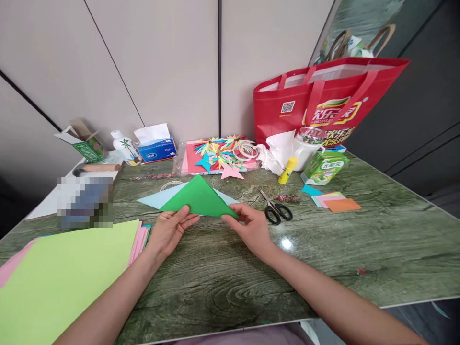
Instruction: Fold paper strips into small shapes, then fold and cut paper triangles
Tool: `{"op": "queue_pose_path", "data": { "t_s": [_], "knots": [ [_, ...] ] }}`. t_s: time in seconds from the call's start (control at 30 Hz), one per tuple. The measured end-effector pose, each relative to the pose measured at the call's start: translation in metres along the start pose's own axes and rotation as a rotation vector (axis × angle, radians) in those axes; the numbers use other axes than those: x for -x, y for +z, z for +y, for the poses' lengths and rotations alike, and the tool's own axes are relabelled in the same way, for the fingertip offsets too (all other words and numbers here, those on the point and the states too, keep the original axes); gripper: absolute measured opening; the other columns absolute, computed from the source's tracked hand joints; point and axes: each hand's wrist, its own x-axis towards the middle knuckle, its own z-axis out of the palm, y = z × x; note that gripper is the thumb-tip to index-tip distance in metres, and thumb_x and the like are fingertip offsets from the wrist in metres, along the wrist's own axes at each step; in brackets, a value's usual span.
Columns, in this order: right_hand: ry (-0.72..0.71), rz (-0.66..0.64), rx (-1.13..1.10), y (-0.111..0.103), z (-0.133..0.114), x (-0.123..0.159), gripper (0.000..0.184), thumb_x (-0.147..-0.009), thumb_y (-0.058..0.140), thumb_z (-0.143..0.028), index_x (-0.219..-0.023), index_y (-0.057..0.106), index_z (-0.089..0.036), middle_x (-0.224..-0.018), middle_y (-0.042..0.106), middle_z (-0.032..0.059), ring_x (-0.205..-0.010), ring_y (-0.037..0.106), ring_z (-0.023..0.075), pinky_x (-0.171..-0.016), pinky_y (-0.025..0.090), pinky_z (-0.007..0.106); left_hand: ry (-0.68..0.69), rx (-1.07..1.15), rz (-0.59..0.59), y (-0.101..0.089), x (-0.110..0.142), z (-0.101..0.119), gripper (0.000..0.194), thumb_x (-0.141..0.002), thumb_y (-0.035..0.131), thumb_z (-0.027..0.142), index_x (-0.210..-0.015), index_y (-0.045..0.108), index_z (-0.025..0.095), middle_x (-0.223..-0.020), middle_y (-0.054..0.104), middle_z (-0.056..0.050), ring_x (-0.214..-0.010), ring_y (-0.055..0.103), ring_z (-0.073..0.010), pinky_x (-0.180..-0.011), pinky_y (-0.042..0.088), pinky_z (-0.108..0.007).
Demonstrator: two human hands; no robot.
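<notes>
A green sheet of paper (201,197), folded into a triangle with its peak pointing away from me, is held between my two hands. My left hand (172,228) pinches its lower left edge, thumb on top. At the right corner, my right hand (249,226) grips it between thumb and fingers. Behind the triangle lies light blue paper (153,197), its pointed ends showing at both sides and its middle hidden. A pair of black-handled scissors (275,208) rests open on the table, just right of my right hand.
Large coloured sheets (79,268) are stacked at left, near a hammer (97,167). Folded paper stars (219,153) lie at the back. To the right stand a yellow glue stick (288,170), a green carton (325,167) and a red bag (280,103). Small paper pieces (343,205) lie in front.
</notes>
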Motion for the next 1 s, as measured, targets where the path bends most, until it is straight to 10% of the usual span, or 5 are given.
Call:
{"op": "queue_pose_path", "data": {
  "t_s": [1.0],
  "knots": [
    [0.076,0.026,-0.012,0.0002,0.0018,-0.0032,0.017,-0.070,0.064,-0.033,-0.079,0.062,-0.017,-0.071,0.062,0.0024,-0.059,0.055,0.0144,-0.055,0.045,0.025,0.049,-0.050,-0.007,-0.0018,0.0012,-0.0023,0.021,-0.049,0.083,0.025,-0.055,0.068,0.011,-0.056,0.069,-0.005,-0.061,0.068,-0.0186,-0.066,0.057,-0.029]
  ]
}}
